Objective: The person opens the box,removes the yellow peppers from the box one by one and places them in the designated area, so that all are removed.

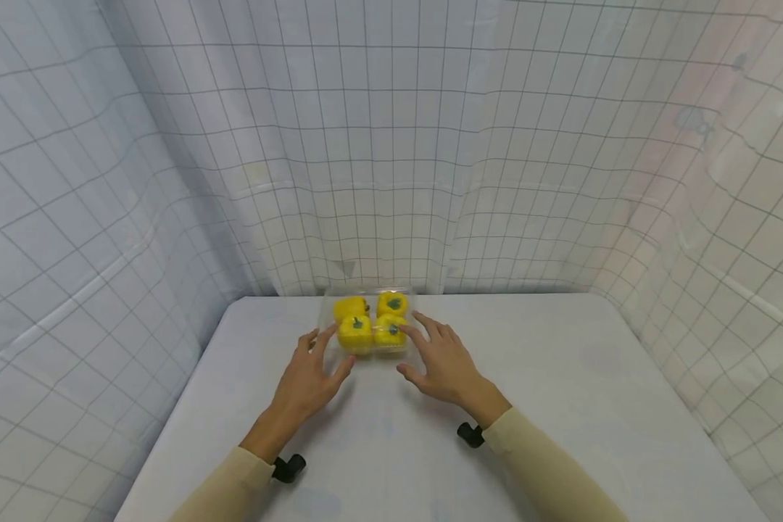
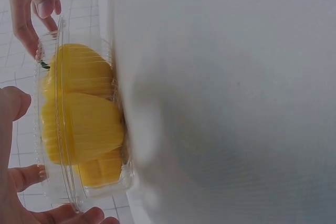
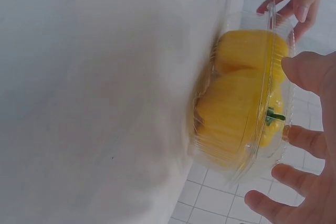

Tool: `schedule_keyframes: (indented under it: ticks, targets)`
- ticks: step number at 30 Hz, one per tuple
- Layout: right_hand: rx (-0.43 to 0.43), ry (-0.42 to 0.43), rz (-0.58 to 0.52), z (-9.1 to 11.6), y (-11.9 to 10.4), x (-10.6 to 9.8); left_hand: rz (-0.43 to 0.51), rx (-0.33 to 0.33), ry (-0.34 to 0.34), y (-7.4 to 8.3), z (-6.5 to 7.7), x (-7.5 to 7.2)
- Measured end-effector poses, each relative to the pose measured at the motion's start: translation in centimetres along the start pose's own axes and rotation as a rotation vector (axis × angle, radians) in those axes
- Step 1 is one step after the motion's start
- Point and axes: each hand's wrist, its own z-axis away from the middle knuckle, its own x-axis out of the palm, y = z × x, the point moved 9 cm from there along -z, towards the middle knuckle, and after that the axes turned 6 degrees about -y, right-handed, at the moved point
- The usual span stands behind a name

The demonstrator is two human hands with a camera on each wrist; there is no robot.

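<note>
No lettering or numbers can be read.

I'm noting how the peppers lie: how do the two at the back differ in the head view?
The back-left pepper shows its stem at the right edge, the back-right pepper near its middle. The left one seems tipped sideways, the right one stem-up. Both are yellow, in the clear container.

Sleeved left forearm (image 1: 228, 487) and right forearm (image 1: 551, 471) extended forward and slanted inward, wrists (image 1: 269, 435) were bare, left hand (image 1: 308, 378) and right hand (image 1: 445, 365) were apart, thumbs (image 1: 343, 370) pointed inward, fingers (image 1: 415, 336) were spread and slightly bent, backs showed from above
</note>
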Motion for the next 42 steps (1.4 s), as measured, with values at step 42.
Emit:
schedule_keyframes:
  ticks: [42]
  targets:
    - [0.005, 0.046, 0.072, 7.1, 1.9, -2.0, -0.005, 0.105, 0.021, 4.5, 3.0, 1.8]
